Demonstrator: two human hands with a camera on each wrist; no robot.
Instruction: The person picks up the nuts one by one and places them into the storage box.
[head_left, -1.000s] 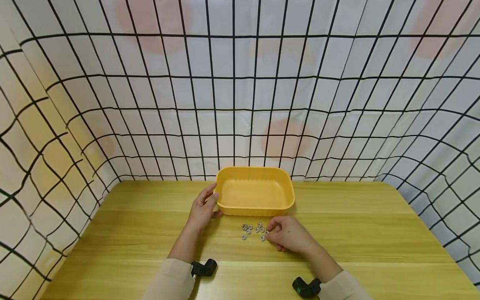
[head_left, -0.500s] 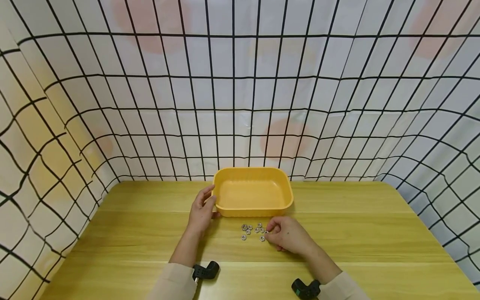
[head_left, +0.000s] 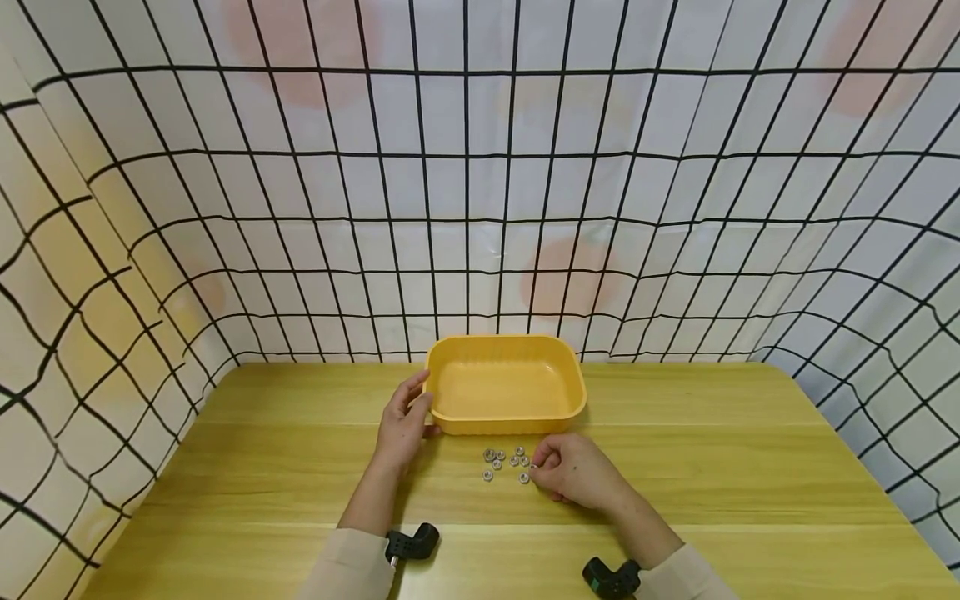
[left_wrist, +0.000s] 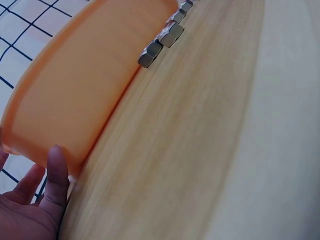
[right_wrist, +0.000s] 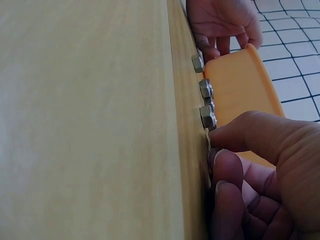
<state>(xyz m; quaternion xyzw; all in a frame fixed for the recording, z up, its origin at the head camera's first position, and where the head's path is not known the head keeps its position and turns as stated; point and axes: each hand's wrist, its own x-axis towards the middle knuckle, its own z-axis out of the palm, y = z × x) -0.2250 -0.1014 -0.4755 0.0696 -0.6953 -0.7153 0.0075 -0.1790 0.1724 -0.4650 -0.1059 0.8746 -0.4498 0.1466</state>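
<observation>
A yellow plastic basin point(head_left: 510, 425) stands at the back of the wooden table. At its left end my left hand point(head_left: 402, 427) holds the corner; in the left wrist view the thumb point(left_wrist: 57, 167) lies on the long wall and the other fingers are round the end. In front of the basin lie several small metal hex nuts point(head_left: 490, 455), also seen as nuts point(right_wrist: 206, 116) in the right wrist view. My right hand point(head_left: 576, 471) is at their right side, thumb and fingertips pinching one nut, mostly hidden, at the tabletop.
A white curtain with a black grid point(head_left: 487, 183) hangs close behind the basin and round both sides. The wooden table point(head_left: 247, 483) extends to the left and right of the hands. Black wrist cameras point(head_left: 412, 542) sit on both wrists.
Over the last second the basin has shifted slightly to the left with my left hand on it. My right hand stays almost still at the nuts.
</observation>
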